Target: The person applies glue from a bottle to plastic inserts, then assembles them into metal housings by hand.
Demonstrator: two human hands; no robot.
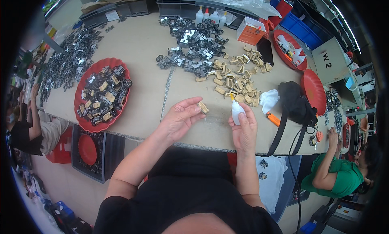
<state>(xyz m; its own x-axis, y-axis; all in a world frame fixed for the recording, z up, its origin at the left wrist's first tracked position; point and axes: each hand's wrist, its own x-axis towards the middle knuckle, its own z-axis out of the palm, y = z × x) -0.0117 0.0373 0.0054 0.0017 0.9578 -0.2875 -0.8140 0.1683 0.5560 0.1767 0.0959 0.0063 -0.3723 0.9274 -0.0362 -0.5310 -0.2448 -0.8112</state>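
Note:
Between the thumb and fingers of my left hand is a small tan molded part. My right hand is wrapped round a white squeeze bottle with a yellow nozzle, held upright, tip up. The part and the bottle are apart from each other. Just beyond them lies a loose pile of similar tan parts. Behind that pile sits a heap of dark toy vehicle bodies, some with wheels. A red scalloped tray at the left holds dark pieces with tan parts on them.
Right of the pile lie a crumpled white tissue, an orange-handled tool and a black bag with straps. Farther back are an orange-white box and several white bottles. Co-workers sit at both sides, one in a green shirt.

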